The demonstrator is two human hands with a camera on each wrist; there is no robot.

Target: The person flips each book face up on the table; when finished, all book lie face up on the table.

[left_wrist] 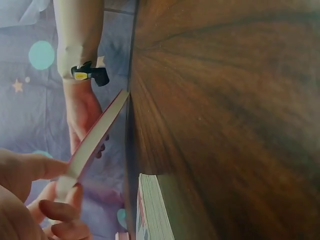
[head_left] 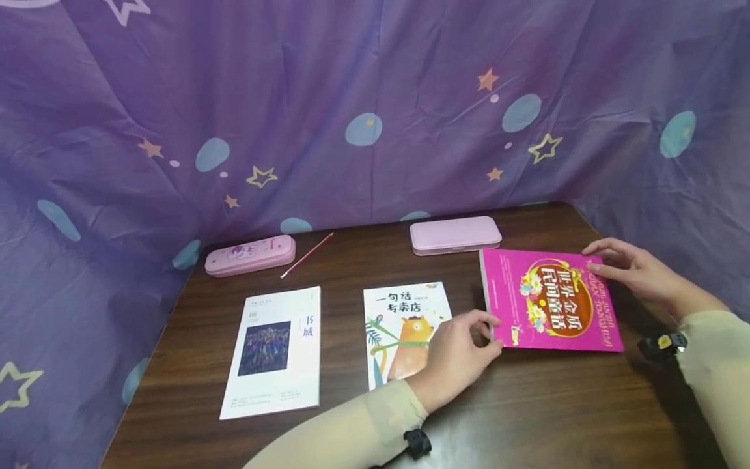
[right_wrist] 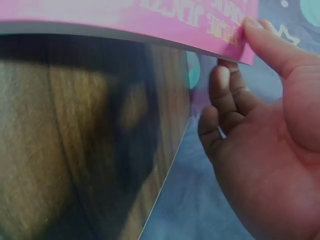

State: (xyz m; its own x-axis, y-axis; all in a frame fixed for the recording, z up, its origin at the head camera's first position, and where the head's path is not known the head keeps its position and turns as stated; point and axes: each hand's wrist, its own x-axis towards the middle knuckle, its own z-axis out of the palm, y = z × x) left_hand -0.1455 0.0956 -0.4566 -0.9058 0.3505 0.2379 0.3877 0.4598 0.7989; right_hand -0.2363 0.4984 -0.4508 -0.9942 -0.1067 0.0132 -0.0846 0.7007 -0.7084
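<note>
I hold the pink book (head_left: 551, 301) between both hands, lifted off the wooden table (head_left: 527, 417). My left hand (head_left: 454, 358) pinches its near corner; my right hand (head_left: 629, 267) grips the far edge, steadying it. An orange picture book (head_left: 404, 326) lies under my left wrist.

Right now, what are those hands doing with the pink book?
A person holds the pink book at both ends. The left hand pinches its near corner, the right hand grips its far edge, and the wrist views show it lifted off the table. Two more books and two pink cases lie on the table.
</note>
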